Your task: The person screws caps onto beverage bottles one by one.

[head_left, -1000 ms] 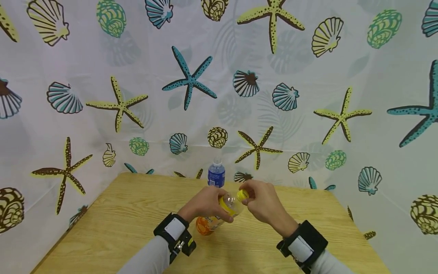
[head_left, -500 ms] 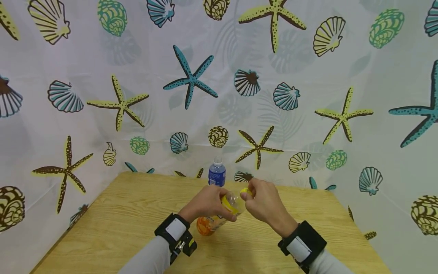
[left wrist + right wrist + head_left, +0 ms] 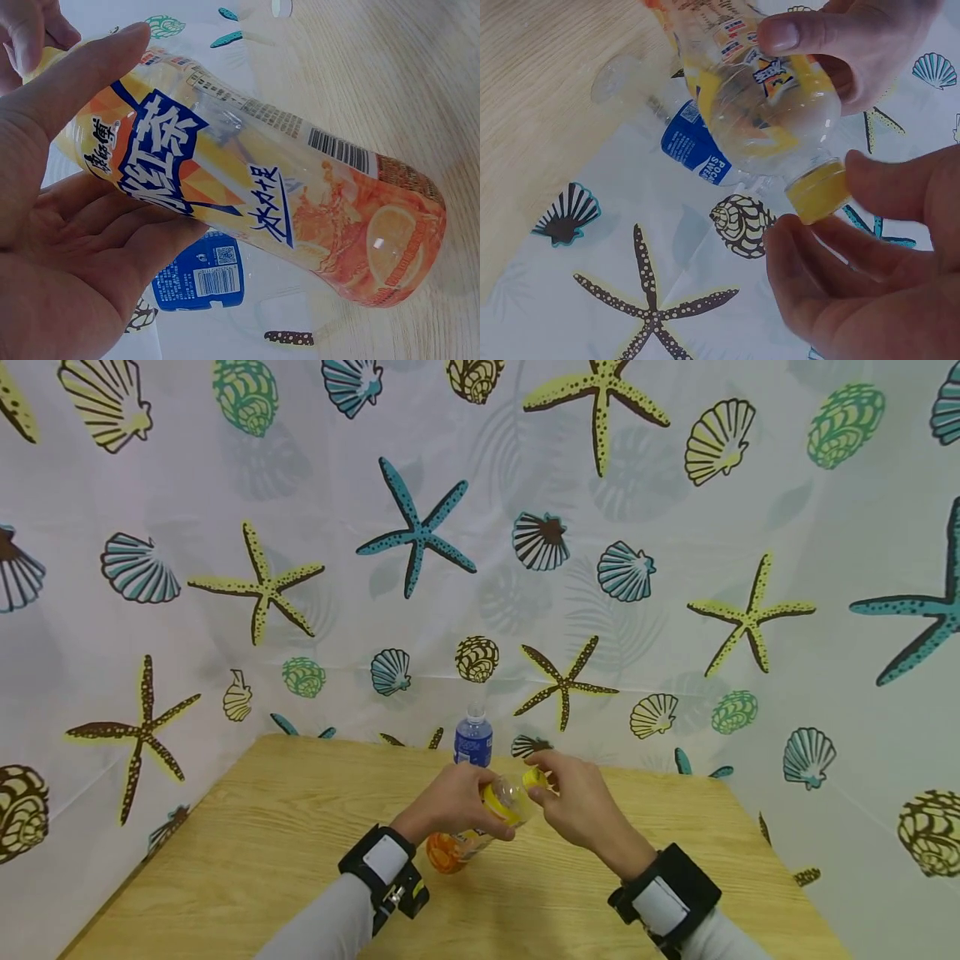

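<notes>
A clear plastic drink bottle (image 3: 262, 180) with an orange and yellow iced-tea label is held tilted, its neck pointing up and to the right. My left hand (image 3: 453, 802) grips it round the upper body, thumb on one side and fingers on the other. A yellow bottle cap (image 3: 817, 191) sits on the neck. My right hand (image 3: 581, 802) has the cap between thumb and curled fingers; in the right wrist view the thumb touches its side and a fingertip lies by its lower edge. Whether the bottle's base touches the table cannot be told.
Behind the left hand stands a second clear bottle (image 3: 473, 743) with a blue label, partly hidden by that hand. The light wooden table (image 3: 300, 827) runs back to a white curtain (image 3: 330, 635) printed with shells and starfish.
The right hand's fingers have turned about the yellow cap, first hiding more of it and now showing it again. The left hand and the bottle stay nearly in place.
</notes>
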Motion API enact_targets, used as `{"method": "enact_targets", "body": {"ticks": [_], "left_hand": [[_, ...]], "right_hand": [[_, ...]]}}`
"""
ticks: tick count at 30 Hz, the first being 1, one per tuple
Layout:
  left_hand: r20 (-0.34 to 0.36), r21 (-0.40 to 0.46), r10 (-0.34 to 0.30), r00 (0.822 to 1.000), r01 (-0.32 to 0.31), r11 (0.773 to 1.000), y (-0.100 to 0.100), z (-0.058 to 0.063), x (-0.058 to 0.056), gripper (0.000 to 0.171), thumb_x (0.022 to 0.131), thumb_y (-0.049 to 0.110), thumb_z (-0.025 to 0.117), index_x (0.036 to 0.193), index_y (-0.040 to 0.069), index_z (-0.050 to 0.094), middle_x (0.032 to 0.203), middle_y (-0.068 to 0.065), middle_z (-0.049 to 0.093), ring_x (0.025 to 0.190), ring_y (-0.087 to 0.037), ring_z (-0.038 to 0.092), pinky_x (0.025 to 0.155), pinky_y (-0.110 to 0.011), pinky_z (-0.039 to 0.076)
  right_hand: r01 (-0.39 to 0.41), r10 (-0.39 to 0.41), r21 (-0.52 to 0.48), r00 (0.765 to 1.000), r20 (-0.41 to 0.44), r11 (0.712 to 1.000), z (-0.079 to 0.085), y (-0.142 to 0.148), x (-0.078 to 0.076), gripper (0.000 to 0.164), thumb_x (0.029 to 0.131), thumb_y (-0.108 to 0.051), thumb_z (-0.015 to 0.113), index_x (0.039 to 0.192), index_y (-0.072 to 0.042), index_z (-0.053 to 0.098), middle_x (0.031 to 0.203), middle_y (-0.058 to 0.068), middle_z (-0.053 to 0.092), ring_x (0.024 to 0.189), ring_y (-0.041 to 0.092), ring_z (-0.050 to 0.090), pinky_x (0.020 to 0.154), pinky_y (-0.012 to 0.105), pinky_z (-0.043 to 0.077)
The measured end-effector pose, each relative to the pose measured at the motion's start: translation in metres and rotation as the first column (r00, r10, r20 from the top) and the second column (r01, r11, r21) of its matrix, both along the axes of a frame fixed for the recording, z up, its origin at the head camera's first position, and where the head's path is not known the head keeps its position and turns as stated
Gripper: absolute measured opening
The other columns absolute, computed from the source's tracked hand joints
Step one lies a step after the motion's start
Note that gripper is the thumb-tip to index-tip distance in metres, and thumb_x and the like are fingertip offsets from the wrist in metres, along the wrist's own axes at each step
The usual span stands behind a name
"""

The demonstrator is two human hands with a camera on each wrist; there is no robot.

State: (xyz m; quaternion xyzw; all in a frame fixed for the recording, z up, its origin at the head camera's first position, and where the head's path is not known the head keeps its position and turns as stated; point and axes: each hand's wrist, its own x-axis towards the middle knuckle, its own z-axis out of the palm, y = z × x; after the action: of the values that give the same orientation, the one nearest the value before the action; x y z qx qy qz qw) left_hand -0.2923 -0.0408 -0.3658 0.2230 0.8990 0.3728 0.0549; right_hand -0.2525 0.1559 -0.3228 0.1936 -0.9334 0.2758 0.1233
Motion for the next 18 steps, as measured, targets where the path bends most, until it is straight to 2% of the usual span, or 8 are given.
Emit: {"method": "enact_targets", "body": {"ticks": [6,12,18], "left_hand": [[0.01,-0.019,-0.011,1.0,0.011,1.0,-0.0001,0.0025,-0.0002,0.054,0.071,0.034,0.094,0.115,0.012,0.073,0.095,0.005,0.074,0.081,-0.011,0.068,0.076,-0.03,0.06],[0.014,-0.001,-0.021,1.0,0.021,1.0,0.001,0.0045,0.0009,0.053,0.071,0.032,0.094,0.115,0.012,0.073,0.096,0.005,0.074,0.082,-0.012,0.068,0.077,-0.032,0.06],[0.012,0.025,-0.043,0.999,0.042,0.999,0.0016,0.0033,0.0011,0.052,0.07,0.033,0.094,0.113,0.014,0.074,0.095,0.007,0.074,0.081,-0.009,0.068,0.075,-0.028,0.059]], "right_hand": [[-0.039,0.038,-0.068,0.999,-0.015,0.997,0.0,0.0013,0.0018,0.033,0.085,0.011,0.069,0.112,-0.007,0.071,0.105,0.01,0.072,0.095,0.026,0.07,0.083,0.044,0.06],[-0.02,0.016,-0.084,0.999,-0.045,0.996,0.0011,0.0021,0.001,0.029,0.081,0.013,0.07,0.105,-0.004,0.071,0.097,0.009,0.071,0.086,0.022,0.068,0.079,0.041,0.059],[0.004,-0.007,-0.075,0.999,-0.035,0.997,0.0029,0.0021,0.0011,0.027,0.079,0.011,0.072,0.102,-0.002,0.071,0.089,0.006,0.07,0.076,0.016,0.061,0.07,0.033,0.056]]}}
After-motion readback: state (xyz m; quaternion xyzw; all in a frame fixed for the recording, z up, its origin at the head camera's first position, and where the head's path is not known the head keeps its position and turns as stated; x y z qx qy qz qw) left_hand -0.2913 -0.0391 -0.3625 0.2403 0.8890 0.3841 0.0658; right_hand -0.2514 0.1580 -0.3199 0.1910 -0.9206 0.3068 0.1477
